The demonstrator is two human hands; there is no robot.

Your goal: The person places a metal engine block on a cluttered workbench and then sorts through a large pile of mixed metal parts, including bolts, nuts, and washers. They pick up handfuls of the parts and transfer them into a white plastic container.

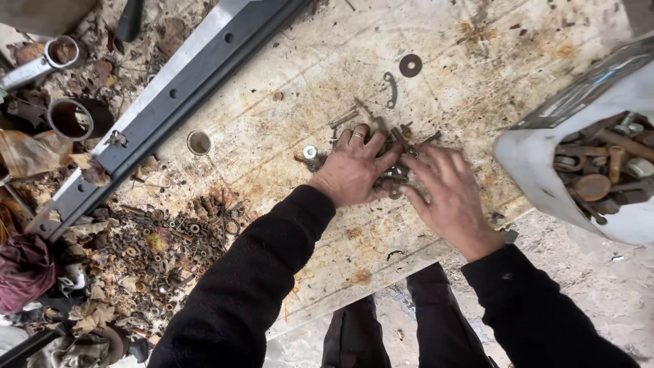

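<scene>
My hands sit on the bench top (477, 75), both over the bolt pile (395, 160): left hand (351, 170) on its left side, right hand (449, 197) on its right. Beyond pile: curved bracket (390, 88) & washer (410, 65). Far right of pile: tub (538, 170) w/ hardware in it. Far left: rail (184, 85).

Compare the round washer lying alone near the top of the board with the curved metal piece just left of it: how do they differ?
The round washer is a closed flat disc with a centre hole; the curved metal piece is an open, narrow arc. The washer looks rusty brown, the curved piece greyer. Both lie flat on the stained board, apart from the hands.
</scene>
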